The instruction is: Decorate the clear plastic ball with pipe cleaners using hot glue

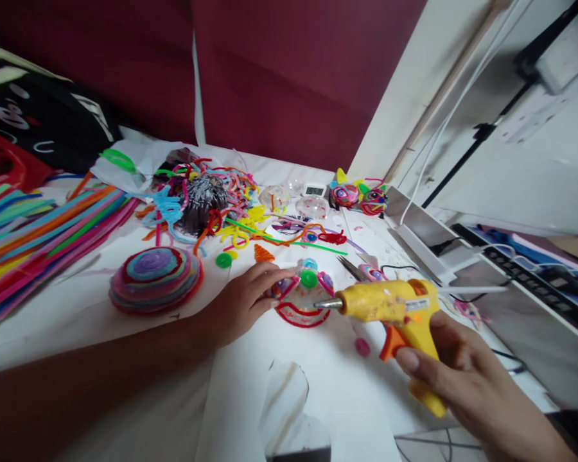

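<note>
My right hand (467, 372) is wrapped round the handle of a yellow glue gun (380, 301) with an orange trigger. Its metal nozzle points left, over a clear domed plastic piece (301, 297) trimmed with red and pink pipe cleaners. A green coil (309, 278) sits on top of that piece, with purple coils at its sides. My left hand (250, 292) grips the left edge of the piece with its fingers, steadying it on the white table. A magenta coil (362, 347) lies below the glue gun. Scissors (351, 266) lie just behind it.
A striped pipe-cleaner dome (157, 279) stands left, near loose pipe cleaners (62, 231). Behind are a tangled heap (241, 183), a small digital timer (315, 190) and two colourful coiled pieces (359, 197). A white cable tray (443, 256) runs along the right edge.
</note>
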{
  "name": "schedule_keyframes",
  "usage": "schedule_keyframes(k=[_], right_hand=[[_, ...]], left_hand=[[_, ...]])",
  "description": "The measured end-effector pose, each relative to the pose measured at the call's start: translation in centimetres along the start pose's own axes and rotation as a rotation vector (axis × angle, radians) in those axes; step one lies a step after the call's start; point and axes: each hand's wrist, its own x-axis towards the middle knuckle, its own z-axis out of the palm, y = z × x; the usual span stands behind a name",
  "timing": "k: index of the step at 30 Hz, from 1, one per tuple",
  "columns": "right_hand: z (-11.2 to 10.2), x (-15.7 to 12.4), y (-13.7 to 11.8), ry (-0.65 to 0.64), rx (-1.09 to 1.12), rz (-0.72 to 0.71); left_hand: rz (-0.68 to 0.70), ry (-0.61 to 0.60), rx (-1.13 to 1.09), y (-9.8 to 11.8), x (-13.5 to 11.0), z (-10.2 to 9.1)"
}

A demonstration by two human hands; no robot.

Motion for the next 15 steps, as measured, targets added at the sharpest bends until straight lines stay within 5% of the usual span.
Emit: schedule_keyframes(k=[15], right_hand=[[0.6, 1.8, 3.2, -0.032, -0.294, -0.374]], left_hand=[[-0.016, -0.018, 0.011, 0.5, 0.0, -0.2]])
